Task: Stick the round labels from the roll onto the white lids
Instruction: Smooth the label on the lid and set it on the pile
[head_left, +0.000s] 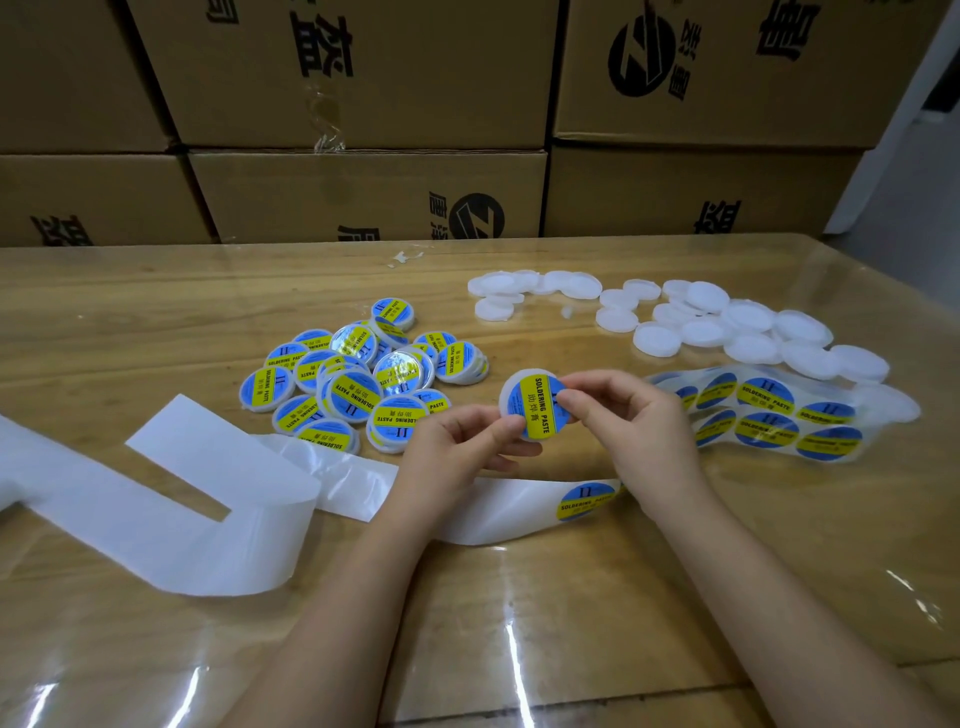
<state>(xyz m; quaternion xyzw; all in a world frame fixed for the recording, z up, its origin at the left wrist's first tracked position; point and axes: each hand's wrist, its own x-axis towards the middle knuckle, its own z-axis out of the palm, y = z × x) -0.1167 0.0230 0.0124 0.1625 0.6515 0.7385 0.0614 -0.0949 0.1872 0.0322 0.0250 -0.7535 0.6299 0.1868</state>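
Left hand (470, 441) and right hand (626, 431) are pinching one white lid (513, 385); uneven pressing is risking a creased or overhanging label (539, 410)

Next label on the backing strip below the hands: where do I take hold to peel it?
Probably lift the label by its near-left rim, with a fingertip pinch from the near side. It lies flat on the backing strip, so only an edge can be caught, and the right hand crowds its far-right side.
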